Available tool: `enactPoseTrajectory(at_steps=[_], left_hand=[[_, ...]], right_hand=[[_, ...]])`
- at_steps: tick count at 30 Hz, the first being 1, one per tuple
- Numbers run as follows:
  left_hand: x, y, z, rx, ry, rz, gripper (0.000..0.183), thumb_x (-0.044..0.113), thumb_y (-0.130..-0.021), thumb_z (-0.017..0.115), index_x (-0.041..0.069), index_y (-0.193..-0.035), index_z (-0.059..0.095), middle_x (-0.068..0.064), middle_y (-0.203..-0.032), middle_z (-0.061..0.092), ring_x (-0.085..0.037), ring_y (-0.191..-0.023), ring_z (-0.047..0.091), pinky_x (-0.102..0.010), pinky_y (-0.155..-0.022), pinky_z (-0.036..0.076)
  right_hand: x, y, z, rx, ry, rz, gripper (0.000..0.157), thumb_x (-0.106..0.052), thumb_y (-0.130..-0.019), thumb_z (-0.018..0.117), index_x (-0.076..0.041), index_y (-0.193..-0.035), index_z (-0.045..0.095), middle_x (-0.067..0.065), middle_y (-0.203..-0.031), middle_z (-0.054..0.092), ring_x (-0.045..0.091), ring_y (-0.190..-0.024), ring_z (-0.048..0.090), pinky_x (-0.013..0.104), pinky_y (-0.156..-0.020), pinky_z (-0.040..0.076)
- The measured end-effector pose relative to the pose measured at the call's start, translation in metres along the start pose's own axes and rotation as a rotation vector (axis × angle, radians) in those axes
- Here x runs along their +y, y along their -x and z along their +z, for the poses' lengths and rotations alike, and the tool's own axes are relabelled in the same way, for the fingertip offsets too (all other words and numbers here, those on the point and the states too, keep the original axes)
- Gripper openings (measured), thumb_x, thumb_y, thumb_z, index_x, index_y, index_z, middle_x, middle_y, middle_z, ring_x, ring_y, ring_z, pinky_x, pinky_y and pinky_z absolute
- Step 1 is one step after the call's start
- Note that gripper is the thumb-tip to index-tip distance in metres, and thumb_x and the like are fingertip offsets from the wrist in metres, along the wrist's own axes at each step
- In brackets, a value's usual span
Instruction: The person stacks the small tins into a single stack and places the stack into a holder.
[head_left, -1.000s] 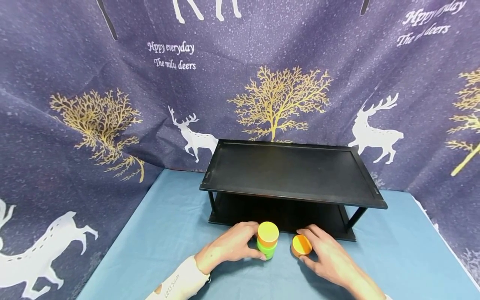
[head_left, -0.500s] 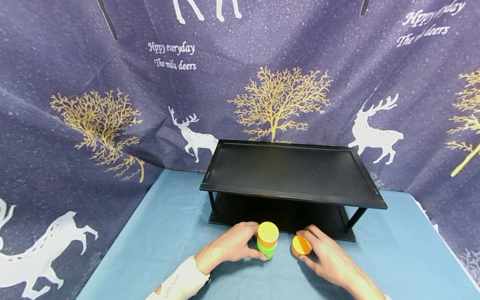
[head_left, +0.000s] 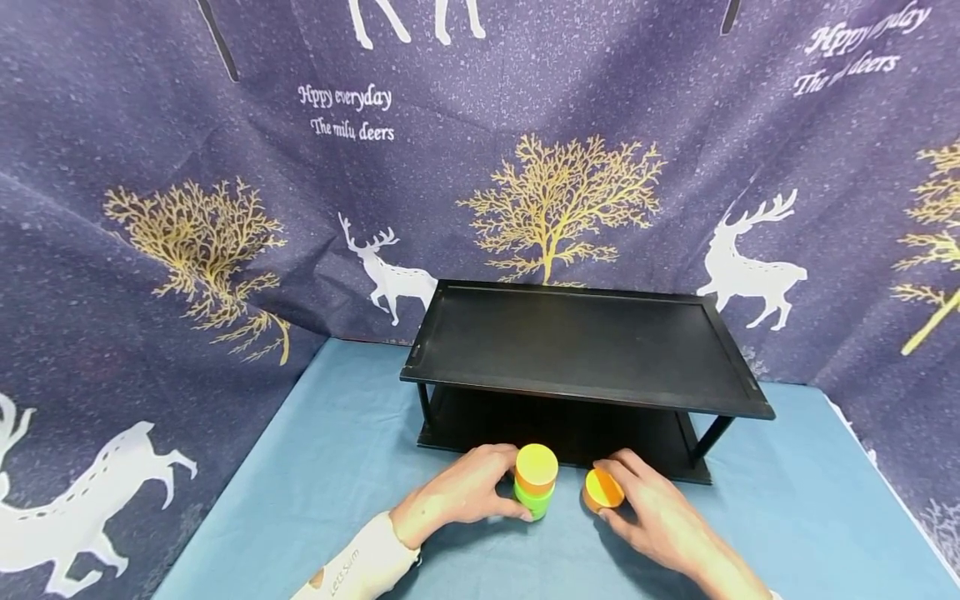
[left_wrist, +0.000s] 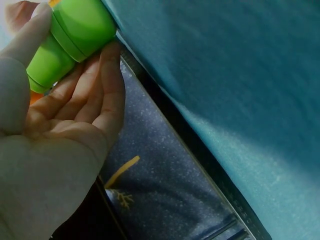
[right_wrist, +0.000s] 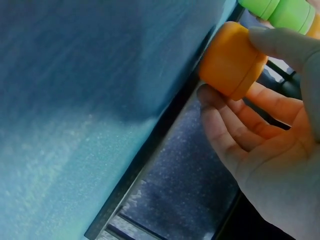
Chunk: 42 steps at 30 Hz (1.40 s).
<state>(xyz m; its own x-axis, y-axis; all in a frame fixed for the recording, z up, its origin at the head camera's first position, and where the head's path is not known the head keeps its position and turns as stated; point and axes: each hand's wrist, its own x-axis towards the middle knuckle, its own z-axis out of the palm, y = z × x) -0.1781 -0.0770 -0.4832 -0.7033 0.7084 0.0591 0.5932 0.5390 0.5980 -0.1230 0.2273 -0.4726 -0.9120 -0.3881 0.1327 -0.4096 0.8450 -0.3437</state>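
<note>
In the head view, a stack of rounded toy pieces stands on the blue cloth: a stepped green piece (head_left: 533, 497) below, and an orange piece with a yellow round top (head_left: 536, 465) above. My left hand (head_left: 472, 487) grips the green part from the left, thumb in front and fingers behind; the left wrist view shows the green piece (left_wrist: 75, 37) between thumb and fingertips. To the right, a short orange cylinder (head_left: 602, 492) with a yellow-and-orange top sits on the cloth. My right hand (head_left: 652, 512) pinches this orange cylinder (right_wrist: 232, 60) between thumb and fingers.
Just behind the hands stands a low black two-tier shelf (head_left: 585, 342), its lower board (head_left: 555, 425) close to the fingertips. Blue cloth (head_left: 360, 433) covers the table. A dark curtain (head_left: 420, 167) printed with deer and trees hangs behind and at the sides.
</note>
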Motion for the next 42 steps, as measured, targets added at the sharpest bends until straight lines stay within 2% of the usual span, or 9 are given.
enactPoseTrajectory(at_steps=[5,15,32,42], left_hand=[[0.000,0.000,0.000,0.011,-0.028,0.028,0.055,0.044,-0.082,0.093,0.023,-0.127,0.069,0.017,-0.110,0.066,-0.007,-0.098,0.064,-0.021,-0.092,0.053],[-0.001,0.000,-0.001,0.004,-0.024,0.014,0.056,0.045,-0.082,0.092,0.023,-0.128,0.069,0.017,-0.111,0.066,-0.008,-0.098,0.064,-0.021,-0.093,0.053],[-0.001,0.000,0.000,-0.002,-0.009,0.009,0.057,0.046,-0.082,0.092,0.023,-0.129,0.069,0.017,-0.111,0.066,-0.009,-0.098,0.064,-0.021,-0.091,0.053],[-0.001,0.000,0.000,0.001,-0.009,0.012,0.056,0.045,-0.082,0.092,0.024,-0.128,0.069,0.017,-0.111,0.066,-0.007,-0.098,0.064,-0.021,-0.091,0.053]], right_hand=[[0.000,0.000,-0.002,0.017,0.003,-0.010,0.051,-0.026,-0.083,0.092,-0.018,-0.127,0.069,-0.008,-0.119,0.059,0.004,-0.096,0.056,0.032,-0.089,0.060],[-0.002,0.001,-0.005,0.035,-0.013,0.006,0.051,-0.023,-0.082,0.093,-0.018,-0.127,0.069,-0.008,-0.119,0.058,0.005,-0.097,0.056,0.032,-0.089,0.060],[-0.004,0.007,-0.012,0.131,-0.022,-0.067,0.054,-0.019,-0.079,0.095,-0.017,-0.127,0.070,-0.010,-0.121,0.057,0.005,-0.098,0.057,0.029,-0.087,0.060],[-0.006,0.008,-0.016,0.138,-0.026,-0.075,0.054,-0.019,-0.080,0.094,-0.018,-0.128,0.069,-0.011,-0.121,0.057,0.004,-0.098,0.057,0.028,-0.086,0.060]])
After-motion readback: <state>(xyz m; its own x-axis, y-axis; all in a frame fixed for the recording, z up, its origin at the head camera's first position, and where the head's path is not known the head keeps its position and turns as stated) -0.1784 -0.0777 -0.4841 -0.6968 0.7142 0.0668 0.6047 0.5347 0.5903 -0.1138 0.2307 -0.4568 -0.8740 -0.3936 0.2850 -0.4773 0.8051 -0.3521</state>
